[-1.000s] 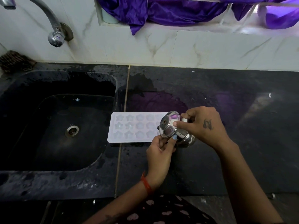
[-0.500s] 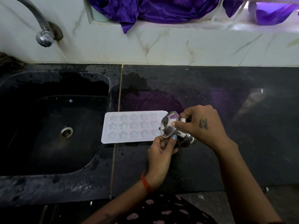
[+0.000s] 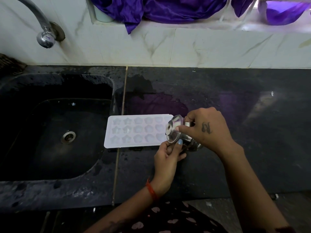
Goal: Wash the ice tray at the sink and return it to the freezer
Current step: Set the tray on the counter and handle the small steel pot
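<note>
A white ice tray (image 3: 134,130) with star and flower moulds lies flat on the black counter, its left end just over the sink's edge. At its right end I hold a small steel container (image 3: 178,132) tilted on its side, base toward me. My right hand (image 3: 205,130) grips the container from above. My left hand (image 3: 168,153) holds it from below, thumb on the rim. Neither hand touches the tray. What is inside the container is hidden.
The black sink (image 3: 55,128) with its steel drain (image 3: 69,136) lies to the left. A curved tap (image 3: 45,36) is mounted on the white tiled wall. Purple cloth (image 3: 151,9) hangs on the window ledge. The wet black counter (image 3: 244,106) stretches to the right.
The view shifted slightly, so the scene slid left and then a little down and right. Both hands stay on the steel container by the tray's right end.
</note>
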Action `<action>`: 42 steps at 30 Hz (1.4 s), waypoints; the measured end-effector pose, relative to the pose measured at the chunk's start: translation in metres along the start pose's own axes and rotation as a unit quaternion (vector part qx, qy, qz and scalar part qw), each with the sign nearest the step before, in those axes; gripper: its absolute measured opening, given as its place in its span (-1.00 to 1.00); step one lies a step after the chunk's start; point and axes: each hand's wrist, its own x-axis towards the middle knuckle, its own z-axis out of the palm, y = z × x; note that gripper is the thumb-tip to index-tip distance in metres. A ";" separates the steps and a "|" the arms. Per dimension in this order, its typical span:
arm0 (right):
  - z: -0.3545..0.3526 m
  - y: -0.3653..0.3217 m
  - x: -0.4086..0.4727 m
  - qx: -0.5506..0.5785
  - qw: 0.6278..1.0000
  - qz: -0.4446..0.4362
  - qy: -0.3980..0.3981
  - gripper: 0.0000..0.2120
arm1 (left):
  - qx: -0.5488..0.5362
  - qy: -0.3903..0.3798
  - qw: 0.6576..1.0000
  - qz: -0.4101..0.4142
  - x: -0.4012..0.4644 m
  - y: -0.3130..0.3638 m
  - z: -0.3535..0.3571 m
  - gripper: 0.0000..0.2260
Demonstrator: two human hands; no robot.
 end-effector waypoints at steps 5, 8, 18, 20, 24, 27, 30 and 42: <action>-0.001 0.003 -0.001 0.008 1.000 -0.002 0.000 -0.72 | -0.003 0.004 1.000 0.004 -0.001 -0.001 0.002 -0.78; 0.000 0.009 -0.002 0.045 0.999 0.005 0.007 -0.73 | 0.019 0.014 0.999 0.024 -0.001 -0.002 0.003 -0.80; -0.004 0.031 -0.012 0.106 0.994 0.031 0.026 -0.72 | 0.069 0.028 0.995 0.061 0.001 -0.008 0.013 -0.86; -0.006 0.034 -0.013 0.102 0.994 0.033 0.027 -0.72 | 0.061 0.019 0.997 0.052 0.000 -0.009 0.016 -0.84; -0.007 0.036 -0.014 0.080 0.996 0.034 0.023 -0.70 | 0.055 -0.005 0.998 0.035 -0.001 -0.011 0.021 -0.83; -0.008 0.038 -0.013 0.058 0.998 0.032 0.016 -0.68 | 0.037 -0.010 0.999 0.020 -0.002 -0.013 0.025 -0.82; -0.010 0.037 -0.012 0.041 0.999 0.025 0.008 -0.71 | 0.019 -0.010 1.000 0.007 -0.003 -0.014 0.029 -0.79; -0.016 0.032 -0.007 -0.007 1.000 -0.006 -0.005 -0.70 | -0.016 -0.017 1.000 0.002 -0.004 -0.015 0.037 -0.80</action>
